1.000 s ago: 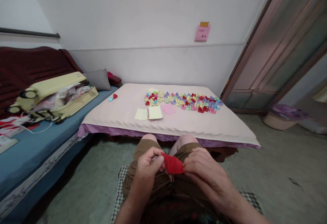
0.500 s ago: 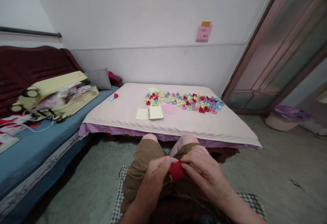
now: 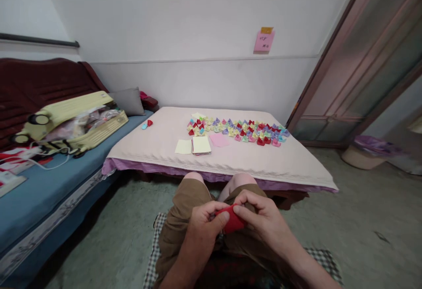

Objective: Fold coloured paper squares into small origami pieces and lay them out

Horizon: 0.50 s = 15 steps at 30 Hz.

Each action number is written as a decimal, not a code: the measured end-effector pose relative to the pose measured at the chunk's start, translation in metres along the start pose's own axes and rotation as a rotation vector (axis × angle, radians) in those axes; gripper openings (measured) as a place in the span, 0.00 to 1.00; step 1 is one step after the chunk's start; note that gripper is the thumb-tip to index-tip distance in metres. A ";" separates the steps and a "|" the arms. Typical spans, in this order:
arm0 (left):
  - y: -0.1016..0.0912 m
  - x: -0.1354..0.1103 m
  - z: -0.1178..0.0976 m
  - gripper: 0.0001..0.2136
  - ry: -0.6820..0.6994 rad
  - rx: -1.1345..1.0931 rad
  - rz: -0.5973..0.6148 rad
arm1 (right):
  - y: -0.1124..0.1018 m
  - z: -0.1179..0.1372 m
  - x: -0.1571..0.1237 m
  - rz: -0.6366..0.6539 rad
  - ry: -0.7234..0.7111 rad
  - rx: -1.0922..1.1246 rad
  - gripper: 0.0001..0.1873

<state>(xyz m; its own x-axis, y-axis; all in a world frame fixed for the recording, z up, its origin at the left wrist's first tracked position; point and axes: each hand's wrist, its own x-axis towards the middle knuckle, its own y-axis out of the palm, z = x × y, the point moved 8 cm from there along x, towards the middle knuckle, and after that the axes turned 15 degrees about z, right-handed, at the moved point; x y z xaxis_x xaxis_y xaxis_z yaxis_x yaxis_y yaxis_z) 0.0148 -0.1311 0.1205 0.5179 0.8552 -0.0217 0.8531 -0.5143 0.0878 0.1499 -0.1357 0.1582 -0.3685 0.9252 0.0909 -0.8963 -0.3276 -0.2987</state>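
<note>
Pinching red paper — folded, matte

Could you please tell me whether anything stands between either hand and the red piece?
Nothing visible does: the left hand and the right hand both hold the red piece directly.

left hand, right hand pinch red paper above brown shorts
</note>
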 end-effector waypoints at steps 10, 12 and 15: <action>-0.024 0.002 0.017 0.10 -0.086 -0.042 -0.164 | 0.013 -0.025 0.005 0.091 0.092 0.273 0.09; -0.025 0.002 0.016 0.11 -0.091 -0.034 -0.178 | 0.014 -0.029 0.002 0.081 0.117 0.288 0.07; -0.023 0.003 0.015 0.11 -0.092 -0.040 -0.165 | 0.009 -0.032 -0.001 0.026 0.125 0.276 0.06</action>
<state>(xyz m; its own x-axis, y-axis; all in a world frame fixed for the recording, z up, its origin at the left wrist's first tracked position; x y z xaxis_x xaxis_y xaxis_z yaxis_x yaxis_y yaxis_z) -0.0028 -0.1179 0.1031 0.3763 0.9173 -0.1304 0.9247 -0.3630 0.1151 0.1496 -0.1335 0.1249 -0.3743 0.9266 -0.0363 -0.9265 -0.3753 -0.0280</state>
